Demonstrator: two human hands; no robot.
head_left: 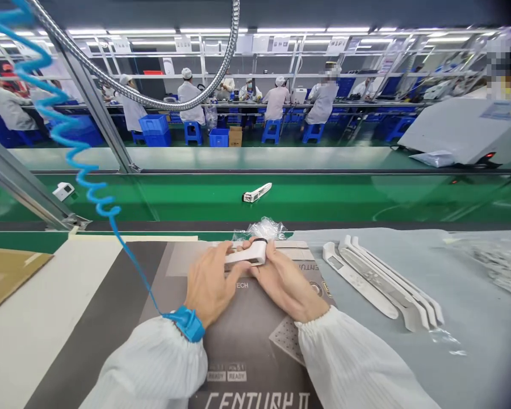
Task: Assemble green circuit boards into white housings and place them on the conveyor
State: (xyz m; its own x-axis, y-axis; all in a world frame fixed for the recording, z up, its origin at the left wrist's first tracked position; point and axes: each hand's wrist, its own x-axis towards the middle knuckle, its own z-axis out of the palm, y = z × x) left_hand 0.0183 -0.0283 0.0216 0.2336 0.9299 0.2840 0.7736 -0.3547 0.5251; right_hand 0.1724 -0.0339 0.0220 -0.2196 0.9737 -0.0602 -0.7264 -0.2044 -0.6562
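Observation:
Both my hands hold a white handheld device point(255, 253) with a black ring at its end, above a printed grey box point(238, 318). My left hand point(210, 281) grips its slim body from the left, fingers curled around it. From the right, my right hand point(283, 278) closes its fingers around the thicker end. A blue wrist strap point(186, 322) with a coiled cord circles my left wrist. Just beyond the device lies crumpled clear plastic point(267, 228). To the right, several white plastic shells point(378, 284) lie side by side on a grey mat.
A green conveyor belt point(187, 199) runs across, carrying an opened white device point(256, 192) and a small white unit point(63, 191). A blue coiled cord point(83, 165) hangs at left. Cardboard point(12, 272) lies far left, clear plastic pieces point(500, 264) far right. Co-workers sit beyond.

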